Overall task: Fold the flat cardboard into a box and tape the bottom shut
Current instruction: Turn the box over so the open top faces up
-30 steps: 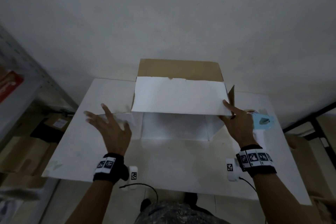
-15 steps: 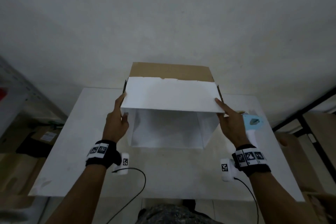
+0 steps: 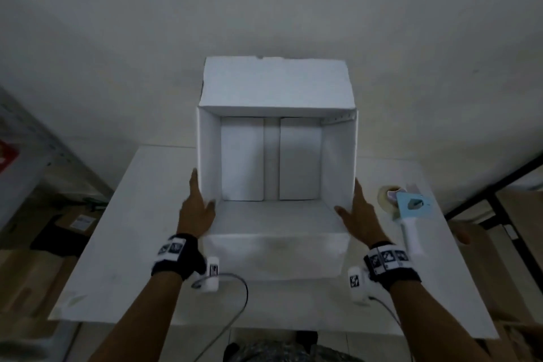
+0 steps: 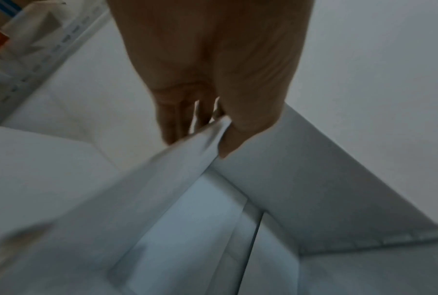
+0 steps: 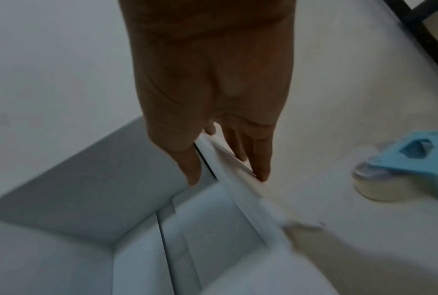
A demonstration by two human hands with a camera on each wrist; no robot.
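The white cardboard box stands squared up on the table, tipped so its open mouth faces me. Two inner flaps are folded in at its far end with a gap between them. My left hand pinches the box's left wall, thumb inside and fingers outside; in the left wrist view the left hand straddles the wall's edge. My right hand pinches the right wall the same way, and the right wrist view shows the right hand astride that wall of the box.
A blue tape dispenser with a white handle lies on the white table just right of my right hand; this tape dispenser also shows in the right wrist view. Shelving with cartons stands at the left.
My left hand moved from the table to the box's left wall. The box was lifted and tilted from a low shape into a square tube facing me. My right hand slid down the right wall.
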